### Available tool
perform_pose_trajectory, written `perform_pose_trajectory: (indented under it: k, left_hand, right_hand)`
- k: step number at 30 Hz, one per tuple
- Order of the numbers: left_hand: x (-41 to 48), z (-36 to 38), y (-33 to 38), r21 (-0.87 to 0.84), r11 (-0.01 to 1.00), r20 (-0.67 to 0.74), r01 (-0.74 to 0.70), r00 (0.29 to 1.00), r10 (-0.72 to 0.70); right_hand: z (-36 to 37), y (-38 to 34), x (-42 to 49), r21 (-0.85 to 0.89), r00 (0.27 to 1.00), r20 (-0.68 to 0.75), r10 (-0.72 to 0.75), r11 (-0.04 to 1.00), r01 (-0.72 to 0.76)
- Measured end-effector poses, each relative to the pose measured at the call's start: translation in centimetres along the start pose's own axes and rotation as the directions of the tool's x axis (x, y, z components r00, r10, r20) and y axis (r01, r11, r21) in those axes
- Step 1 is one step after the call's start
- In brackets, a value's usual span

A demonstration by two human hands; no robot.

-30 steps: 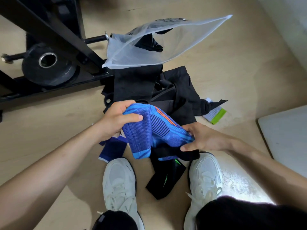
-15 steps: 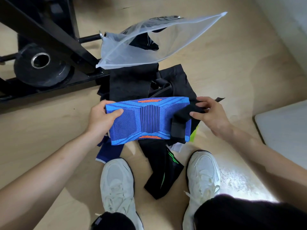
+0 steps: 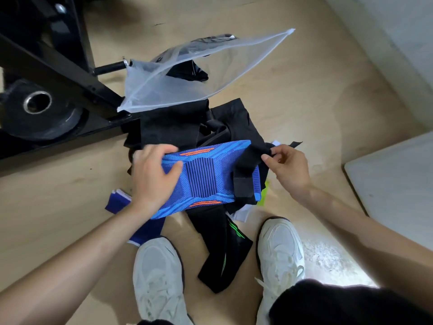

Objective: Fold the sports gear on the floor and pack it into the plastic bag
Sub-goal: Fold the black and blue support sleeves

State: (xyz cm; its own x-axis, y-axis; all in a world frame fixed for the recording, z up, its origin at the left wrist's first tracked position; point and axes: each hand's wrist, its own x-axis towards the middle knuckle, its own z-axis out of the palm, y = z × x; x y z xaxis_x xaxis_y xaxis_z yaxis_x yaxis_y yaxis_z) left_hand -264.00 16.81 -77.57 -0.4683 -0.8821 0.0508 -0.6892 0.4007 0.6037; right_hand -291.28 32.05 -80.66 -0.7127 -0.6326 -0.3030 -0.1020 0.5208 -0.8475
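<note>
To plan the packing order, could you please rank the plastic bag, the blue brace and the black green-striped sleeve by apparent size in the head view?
1. plastic bag: largest, though farthest away.
2. blue brace.
3. black green-striped sleeve: smallest, but its top end is hidden under the brace, so this is less sure.

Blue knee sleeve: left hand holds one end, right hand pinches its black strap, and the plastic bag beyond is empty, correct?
No: the head view shows a black garment inside the plastic bag. The left hand holds the blue knee sleeve; the right hand pinches its black strap.
</note>
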Motion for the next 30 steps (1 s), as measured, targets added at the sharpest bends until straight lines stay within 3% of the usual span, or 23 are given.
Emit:
perform_pose_trajectory:
  k: [2,5,10,12,14,18,21,25,28,30]
  left_hand:
    - [0.6,1.9,2.3,-0.074,0.996,0.161,-0.048,0.985,0.059]
    - [1.4,4.9,5.4,-0.217,0.976,0.379,0.004,0.922,0.080]
    - [2.8,7.2,8.7,-0.314,0.945,0.542,0.093,0.834,0.098]
    - [3.6,7.3,9.1,-0.349,0.930,0.555,0.112,0.825,0.109]
    - [4.2,7.2,9.2,-0.335,0.941,0.514,0.040,0.845,0.147]
    - [5.6,7.2,9.0,-0.284,0.959,0.434,-0.019,0.889,0.145]
    - [6.6,7.2,9.1,-0.275,0.961,0.415,-0.041,0.896,0.157]
    - [7.4,6.9,9.0,-0.185,0.978,0.417,-0.097,0.893,0.168]
    - [8.1,6.6,8.5,-0.271,0.960,0.430,-0.071,0.883,0.187]
    - [8.4,6.3,8.2,-0.268,0.961,0.433,-0.073,0.881,0.188]
  right_hand:
    - [0.0,-0.2,-0.1,-0.005,1.000,-0.014,0.022,1.000,-0.022]
    - [0.0,-0.3,-0.4,0.059,0.999,0.049,-0.002,0.998,-0.001]
    - [-0.5,-1.1,-1.5,0.124,0.958,0.213,-0.190,0.978,0.166]
    - [-0.6,-1.6,-1.9,0.151,0.930,0.282,-0.235,0.968,0.199]
    - [-0.5,-1.5,-2.1,0.155,0.922,0.292,-0.254,0.964,0.216]
    - [-0.1,-1.0,-1.4,0.046,0.932,0.334,-0.140,0.990,0.132]
    - [0.1,-1.1,-0.1,0.166,0.897,0.438,-0.053,0.986,-0.022]
    - [0.4,-1.5,0.7,0.234,0.856,0.506,-0.101,0.972,-0.023]
    - [0.4,-1.7,0.4,0.293,0.865,0.488,-0.118,0.956,-0.034]
    - [0.4,-1.9,0.0,0.272,0.920,0.363,-0.145,0.961,0.044]
